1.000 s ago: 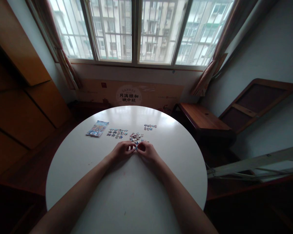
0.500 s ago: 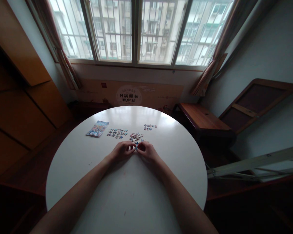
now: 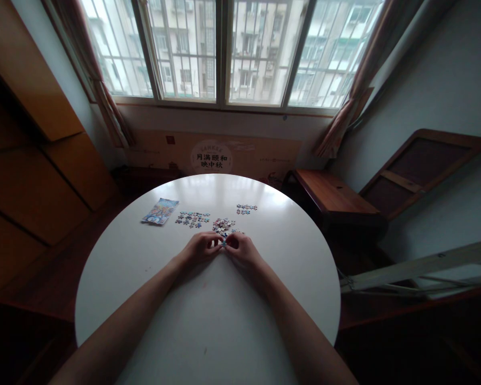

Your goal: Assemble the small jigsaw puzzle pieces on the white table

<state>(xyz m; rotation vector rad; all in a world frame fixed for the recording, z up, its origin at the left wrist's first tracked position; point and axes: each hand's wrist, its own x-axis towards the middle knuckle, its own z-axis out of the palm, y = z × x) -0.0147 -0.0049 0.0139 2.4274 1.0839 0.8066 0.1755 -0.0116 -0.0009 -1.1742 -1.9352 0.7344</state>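
Observation:
My left hand (image 3: 202,246) and my right hand (image 3: 242,248) meet over the white round table (image 3: 208,331). Between their fingertips is a small blue jigsaw puzzle piece (image 3: 224,243), pinched from both sides. Just beyond the fingers lies a loose heap of puzzle pieces (image 3: 223,224), partly hidden by the hands. To the left of the heap, several puzzle pieces (image 3: 192,219) are spread out in rows. A smaller group of puzzle pieces (image 3: 247,209) lies farther back on the right.
A colourful printed sheet or packet (image 3: 161,211) lies at the table's left. Beyond the table are a printed cardboard panel (image 3: 256,155) under the window and a wooden bench (image 3: 332,190) at the right. Orange-brown cabinets (image 3: 32,187) stand on the left.

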